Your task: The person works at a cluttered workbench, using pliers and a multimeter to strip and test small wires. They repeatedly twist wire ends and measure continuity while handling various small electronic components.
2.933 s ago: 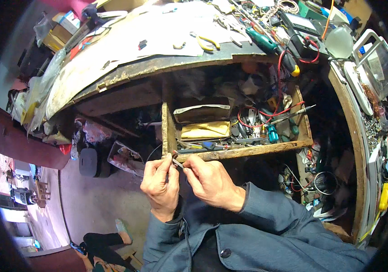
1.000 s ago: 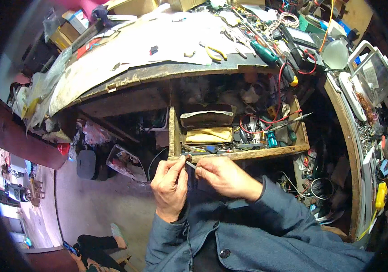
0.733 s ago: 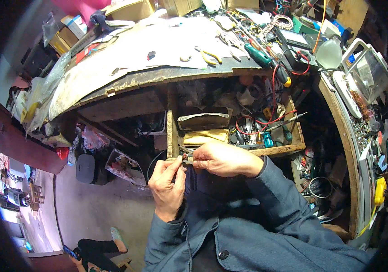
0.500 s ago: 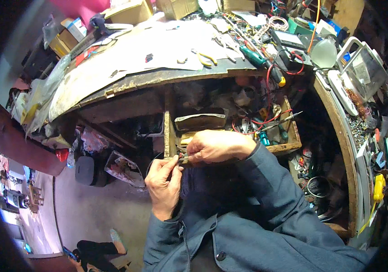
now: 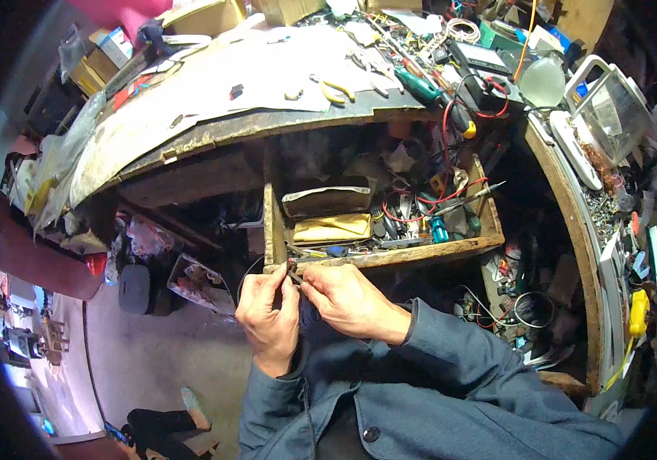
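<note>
My left hand (image 5: 271, 314) pinches a small dark piece (image 5: 290, 267) at the front left corner of an open wooden drawer (image 5: 445, 249). My right hand (image 5: 351, 303) is closed on a thin metal tool (image 5: 296, 278) that meets the piece; exact shapes are too small to make out. Both hands are close together by the drawer's front edge. Inside the drawer lie a yellow pouch (image 5: 330, 227), a teal-handled tool (image 5: 437, 229), screwdrivers and red wires. Above it, the paper-covered worktop (image 5: 205, 73) holds yellow pliers (image 5: 332, 92).
Tools, wires and a meter (image 5: 478, 65) crowd the worktop's right. A cluttered side shelf (image 5: 601, 268) runs along the right. A dark bin (image 5: 135, 290) and a container (image 5: 202, 284) stand on the floor. Another person's legs (image 5: 167, 422) show at lower left.
My right hand moved up over the drawer's front edge about half a second ago and is now back lower, beside my left hand. The view has shifted slightly.
</note>
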The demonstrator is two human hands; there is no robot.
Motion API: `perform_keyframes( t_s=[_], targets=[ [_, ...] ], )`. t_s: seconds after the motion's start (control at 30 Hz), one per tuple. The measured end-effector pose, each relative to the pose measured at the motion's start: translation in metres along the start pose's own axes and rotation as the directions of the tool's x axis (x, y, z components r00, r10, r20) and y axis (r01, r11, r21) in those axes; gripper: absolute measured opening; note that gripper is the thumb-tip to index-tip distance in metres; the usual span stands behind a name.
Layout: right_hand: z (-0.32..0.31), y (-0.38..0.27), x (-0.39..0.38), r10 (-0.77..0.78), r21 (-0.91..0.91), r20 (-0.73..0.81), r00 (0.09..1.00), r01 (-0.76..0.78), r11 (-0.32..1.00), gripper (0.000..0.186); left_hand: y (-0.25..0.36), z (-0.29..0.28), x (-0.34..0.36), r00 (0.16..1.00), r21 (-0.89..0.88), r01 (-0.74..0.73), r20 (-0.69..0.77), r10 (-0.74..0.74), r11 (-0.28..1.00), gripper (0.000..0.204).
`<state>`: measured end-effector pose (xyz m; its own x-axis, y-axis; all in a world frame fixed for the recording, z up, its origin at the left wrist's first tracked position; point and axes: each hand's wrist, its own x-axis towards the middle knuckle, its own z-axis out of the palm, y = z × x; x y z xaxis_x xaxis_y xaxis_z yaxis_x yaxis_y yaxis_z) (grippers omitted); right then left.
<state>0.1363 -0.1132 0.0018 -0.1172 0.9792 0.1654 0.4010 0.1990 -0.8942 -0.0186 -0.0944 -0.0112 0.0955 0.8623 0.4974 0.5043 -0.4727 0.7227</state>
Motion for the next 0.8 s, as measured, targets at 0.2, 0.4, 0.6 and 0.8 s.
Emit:
perform_keyframes(
  t_s=[0.2,0.4,0.6,0.8],
  targets=[
    [-0.001,0.003,0.000,0.016,-0.007,0.007,1.000,-0.016,1.000,0.014,0.001,0.000,-0.001,0.998,-0.042,0.056,0.015,-0.056,0.998,0.029],
    [0.005,0.003,0.008,0.016,0.044,-0.024,1.000,-0.015,0.999,0.017,-0.007,0.000,0.003,1.000,-0.004,-0.006,0.003,0.006,1.000,0.032],
    [0.008,0.016,-0.006,-0.071,0.068,-0.035,0.997,0.073,0.995,0.013,-0.010,-0.003,-0.003,1.000,-0.101,-0.003,-0.031,-0.001,0.995,0.025],
    [-0.006,0.004,-0.026,-0.129,0.039,0.007,0.992,0.128,0.991,0.010,-0.013,-0.013,-0.010,0.883,-0.678,0.459,0.280,-0.377,0.574,0.029]
  ],
)
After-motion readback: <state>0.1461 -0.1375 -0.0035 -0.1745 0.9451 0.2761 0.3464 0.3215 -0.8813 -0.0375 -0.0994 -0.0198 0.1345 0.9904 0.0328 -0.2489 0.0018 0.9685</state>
